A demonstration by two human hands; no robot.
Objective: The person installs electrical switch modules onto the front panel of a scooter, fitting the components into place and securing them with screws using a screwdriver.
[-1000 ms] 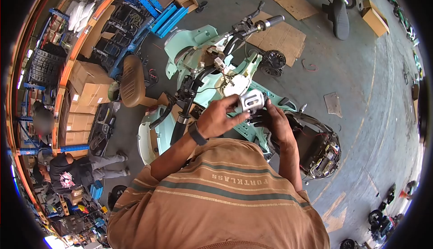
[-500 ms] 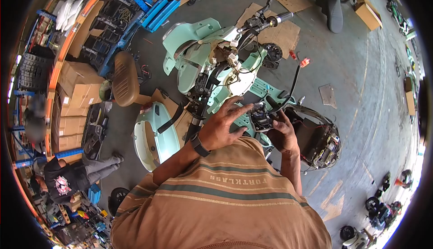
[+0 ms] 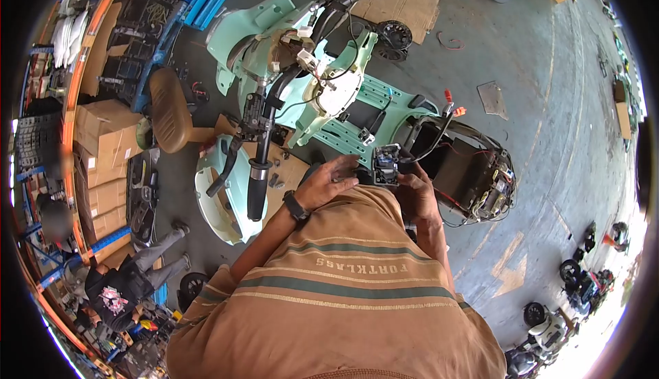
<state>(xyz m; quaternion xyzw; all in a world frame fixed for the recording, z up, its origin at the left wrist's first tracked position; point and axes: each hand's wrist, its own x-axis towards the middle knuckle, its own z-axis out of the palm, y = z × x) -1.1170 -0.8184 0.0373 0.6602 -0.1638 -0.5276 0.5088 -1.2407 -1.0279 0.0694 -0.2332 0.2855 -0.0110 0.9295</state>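
My right hand [image 3: 417, 192] grips a small black electrical part [image 3: 386, 165] close in front of my shirt. A thick black cable [image 3: 434, 147] runs from beside that part to red and orange connectors [image 3: 454, 110]. Just left of the part is my left hand [image 3: 331, 181], its fingers apart with nothing in them. Beyond both hands stands a partly stripped mint-green scooter [image 3: 319, 87], its handlebar [image 3: 266, 132] bare and several wires and white plugs exposed. On its footboard [image 3: 384, 101] lies a small metal and black piece [image 3: 368, 136].
The scooter's open rear section [image 3: 473, 166], with wires hanging out, is at right. A mint-green body panel [image 3: 223, 200] and a brown seat [image 3: 170, 108] lie at left. Shelving [image 3: 93, 70] and cardboard boxes [image 3: 106, 139] line the left side. Another person [image 3: 123, 293] is at lower left.
My left hand has drawn back leftward from the black part, which its finger reached before. My right hand still holds the part. The scooter now appears further up and left in view.
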